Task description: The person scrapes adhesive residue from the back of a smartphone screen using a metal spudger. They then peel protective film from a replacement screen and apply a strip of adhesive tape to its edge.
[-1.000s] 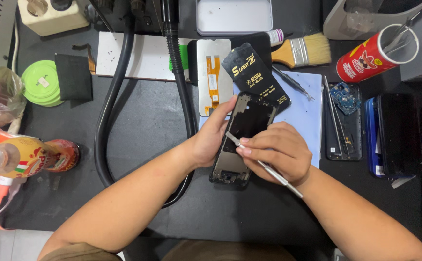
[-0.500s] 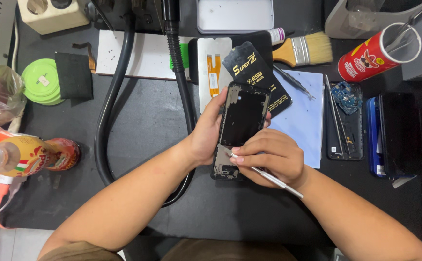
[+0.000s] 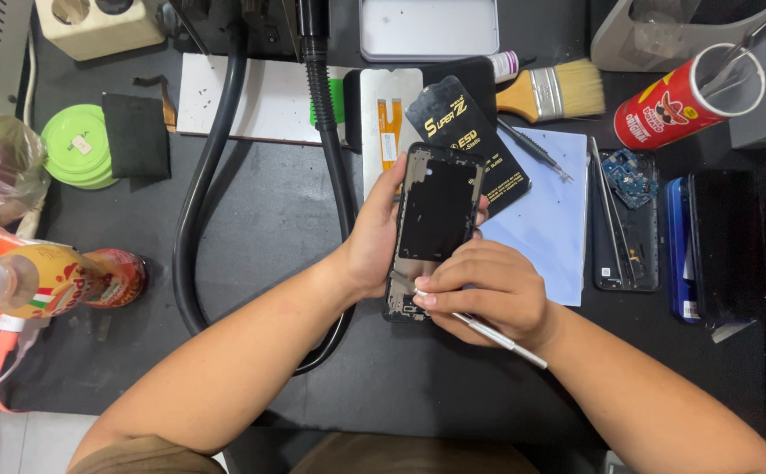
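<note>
**Two hands working over an opened phone on a crowded repair bench**

The left hand is gripping an opened phone by its left edge, fingers curling round to the far side, holding it upright above the middle of the black bench mat. The right hand is closed around a thin metal tool, pinching it like a pen with its tip touching the phone's lower end. Just beyond the phone, a black packet with gold print is lying on a pale blue sheet, partly tucked behind the phone's top corner. A thick black hose is looping down the mat to the left of the wrist and passing under the left forearm. A paintbrush is resting above the sheet, a red tube can is leaning at the upper right, and another opened phone is lying right of the sheet. A green roll of tape and bottles are sitting at the left. Compared with a second ago, the phone is standing straighter, no longer slanting, and the right hand is sitting lower, at its bottom edge.
</note>
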